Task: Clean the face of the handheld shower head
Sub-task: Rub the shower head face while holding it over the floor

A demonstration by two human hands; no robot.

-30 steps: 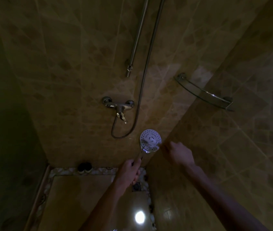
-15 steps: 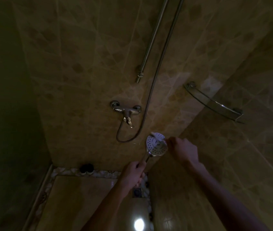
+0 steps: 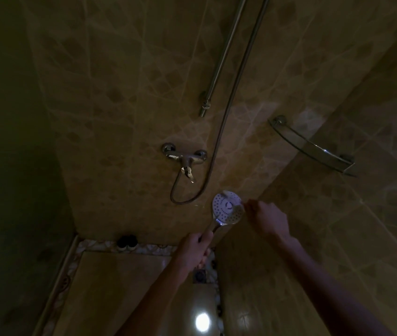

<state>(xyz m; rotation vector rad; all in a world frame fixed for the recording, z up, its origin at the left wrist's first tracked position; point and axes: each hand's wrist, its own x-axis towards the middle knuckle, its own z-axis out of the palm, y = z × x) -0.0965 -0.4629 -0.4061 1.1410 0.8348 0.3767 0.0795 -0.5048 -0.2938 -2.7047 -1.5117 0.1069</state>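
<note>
shower head [image 3: 226, 208]: white perforated face up | left hand [image 3: 194, 251]: grips handle | right hand [image 3: 266, 218]: curled, contents unclear

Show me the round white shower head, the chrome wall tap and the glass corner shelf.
Round white shower head [image 3: 225, 206]: head view, centre of its face.
Chrome wall tap [image 3: 186, 159]: head view, its body.
Glass corner shelf [image 3: 314, 147]: head view, front rim.

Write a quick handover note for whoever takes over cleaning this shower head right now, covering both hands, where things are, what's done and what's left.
Left hand: grips the shower head by its handle, face turned up toward the camera.
Right hand: fingers curled at the face's right edge; too dark to tell whether it holds a cloth.
Hose loops back to the wall tap.
Done: head is off the rail, cleaning appears under way.
Left: finish cleaning the face.
</note>
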